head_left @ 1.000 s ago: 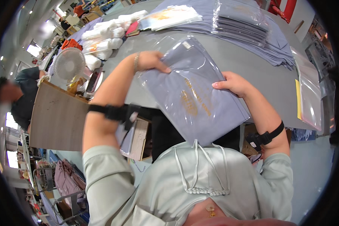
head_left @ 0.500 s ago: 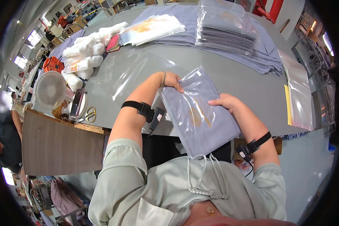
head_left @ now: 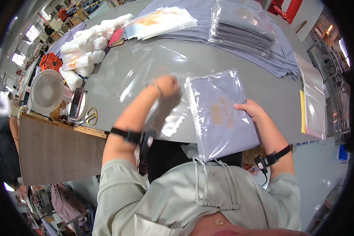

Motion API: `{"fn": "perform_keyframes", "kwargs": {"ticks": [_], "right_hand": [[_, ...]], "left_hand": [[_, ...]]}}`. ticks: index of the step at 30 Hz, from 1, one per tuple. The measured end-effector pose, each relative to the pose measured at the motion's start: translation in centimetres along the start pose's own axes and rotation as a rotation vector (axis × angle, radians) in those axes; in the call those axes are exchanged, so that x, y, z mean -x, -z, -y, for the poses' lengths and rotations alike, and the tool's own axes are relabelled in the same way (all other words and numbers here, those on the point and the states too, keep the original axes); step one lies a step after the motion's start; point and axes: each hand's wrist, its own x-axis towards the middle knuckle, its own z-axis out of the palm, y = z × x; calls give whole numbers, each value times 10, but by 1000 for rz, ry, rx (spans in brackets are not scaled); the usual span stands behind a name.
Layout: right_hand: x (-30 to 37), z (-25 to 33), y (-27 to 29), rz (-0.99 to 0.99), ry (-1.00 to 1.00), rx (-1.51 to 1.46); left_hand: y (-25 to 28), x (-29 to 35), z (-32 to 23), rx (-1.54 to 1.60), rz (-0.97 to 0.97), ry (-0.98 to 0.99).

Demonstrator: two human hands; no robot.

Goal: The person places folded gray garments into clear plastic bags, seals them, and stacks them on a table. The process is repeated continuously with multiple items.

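A folded grey-lilac garment in a clear plastic bag [head_left: 224, 126], with a gold print on its front, lies tilted over the table's near edge. My right hand [head_left: 251, 109] grips its right edge, thumb on top and the other fingers out of sight beneath. To the left of the bag, my left hand [head_left: 167, 85] is apart from it over the table, its curled fingers smeared by motion. Flat clear plastic [head_left: 135, 72] lies on the table beneath and beyond that hand.
At the back right, bagged grey garments [head_left: 240, 37] are stacked on grey-lilac cloth [head_left: 279, 65]. Printed clear bags [head_left: 161, 23] and bundled white plastic [head_left: 80, 47] lie at the back left. A white fan [head_left: 47, 90], a phone [head_left: 76, 103] and gold-handled scissors [head_left: 91, 116] are to the left.
My left hand has let go of the bag's upper left corner and moved left. The bagged garment has turned more upright and shifted slightly right, still in my right hand.
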Motion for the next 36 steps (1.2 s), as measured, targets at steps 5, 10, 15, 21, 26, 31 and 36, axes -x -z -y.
{"fn": "perform_keyframes", "kwargs": {"ticks": [5,10,15,21,26,31,36], "right_hand": [[10,-8,16,23,-8,-155],[16,-9,18,-9,-3,-146],[23,-9,14,30,22,-142],[10,5,-7,81,-9,-106],[-15,16,-17,71,-4,-177],[-58,33,-25,78,0,-314],[-99,44,-36,16,-12,-545]], "left_hand": [[-66,39,-46,-340,-9,119],[-77,20,-61,-456,-4,212],[-54,10,-27,-61,-251,240],[-66,21,-20,16,-814,-106],[-90,63,-31,-121,-525,339],[-107,84,-20,31,-509,349],[-112,92,-9,134,-550,230]]}}
